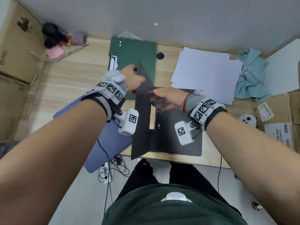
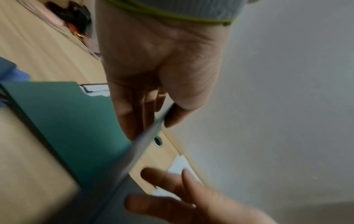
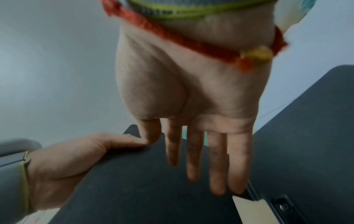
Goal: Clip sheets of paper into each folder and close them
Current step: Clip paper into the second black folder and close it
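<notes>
between both hands, black folder (image 1: 142,111) half-open.

Black folder (image 1: 177,137): back cover flat at the desk's near edge, front cover raised near upright, metal clip (image 1: 158,117) visible along the spine. Green folder (image 1: 134,57): closed, flat, just behind it, white paper showing at its left edge. Loose white sheets (image 1: 206,73): stacked flat to the right; blue folder (image 1: 103,143) overhangs the near-left edge.
</notes>
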The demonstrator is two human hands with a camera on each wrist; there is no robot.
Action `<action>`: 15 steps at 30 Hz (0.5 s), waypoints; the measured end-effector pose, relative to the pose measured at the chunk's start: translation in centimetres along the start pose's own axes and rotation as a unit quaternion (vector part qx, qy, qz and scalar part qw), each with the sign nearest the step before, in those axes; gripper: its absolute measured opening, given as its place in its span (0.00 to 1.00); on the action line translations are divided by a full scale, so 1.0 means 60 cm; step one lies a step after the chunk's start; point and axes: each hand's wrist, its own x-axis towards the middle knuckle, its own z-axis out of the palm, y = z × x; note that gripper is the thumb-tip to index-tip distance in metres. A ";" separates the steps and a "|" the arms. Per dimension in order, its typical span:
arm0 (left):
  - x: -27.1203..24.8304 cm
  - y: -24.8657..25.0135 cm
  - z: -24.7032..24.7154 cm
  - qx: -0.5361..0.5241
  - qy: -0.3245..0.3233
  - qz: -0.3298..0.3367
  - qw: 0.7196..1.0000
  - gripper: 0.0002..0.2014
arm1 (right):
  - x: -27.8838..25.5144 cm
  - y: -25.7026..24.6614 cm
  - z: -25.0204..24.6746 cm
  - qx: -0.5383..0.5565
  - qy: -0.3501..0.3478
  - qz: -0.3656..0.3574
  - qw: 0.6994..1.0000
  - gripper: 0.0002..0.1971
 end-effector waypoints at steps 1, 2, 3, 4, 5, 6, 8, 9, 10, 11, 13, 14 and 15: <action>0.011 -0.021 -0.007 0.034 0.013 -0.005 0.999 0.22 | 0.011 0.005 0.005 -0.025 0.015 0.009 1.000 0.20; 0.017 -0.043 -0.014 0.070 0.019 -0.018 0.997 0.22 | 0.021 0.011 0.010 -0.049 0.026 0.023 0.998 0.20; 0.023 -0.069 -0.022 0.091 0.027 -0.035 0.995 0.22 | 0.031 0.016 0.017 -0.073 0.033 0.039 0.996 0.20; 0.027 -0.092 -0.025 0.095 0.032 -0.056 0.993 0.22 | 0.038 0.024 0.020 -0.096 0.041 0.056 0.993 0.19; 0.031 -0.116 -0.025 0.093 0.038 -0.074 0.992 0.23 | 0.043 0.031 0.024 -0.119 0.044 0.071 0.989 0.18; 0.032 -0.138 -0.024 0.093 0.044 -0.092 0.990 0.24 | 0.047 0.038 0.028 -0.149 0.045 0.086 0.984 0.18; 0.032 -0.177 -0.015 0.095 0.053 -0.117 0.987 0.27 | 0.054 0.052 0.032 -0.237 0.030 0.103 0.966 0.20; 0.035 -0.194 -0.008 0.097 0.056 -0.122 0.986 0.28 | 0.057 0.059 0.033 -0.279 0.023 0.107 0.954 0.21; 0.033 -0.203 -0.002 0.100 0.056 -0.125 0.986 0.29 | 0.062 0.066 0.033 -0.309 0.022 0.110 0.944 0.21; 0.035 -0.211 0.005 0.106 0.055 -0.127 0.985 0.31 | 0.065 0.072 0.032 -0.322 0.023 0.115 0.939 0.22; 0.033 -0.215 0.016 0.120 0.050 -0.124 0.984 0.33 | 0.069 0.080 0.029 -0.333 0.027 0.118 0.935 0.22; 0.030 -0.213 0.019 0.129 0.050 -0.125 0.983 0.34 | 0.070 0.082 0.029 -0.336 0.026 0.116 0.934 0.22; 0.029 -0.208 0.024 0.138 0.057 -0.126 0.981 0.35 | 0.068 0.082 0.027 -0.339 0.022 0.113 0.934 0.22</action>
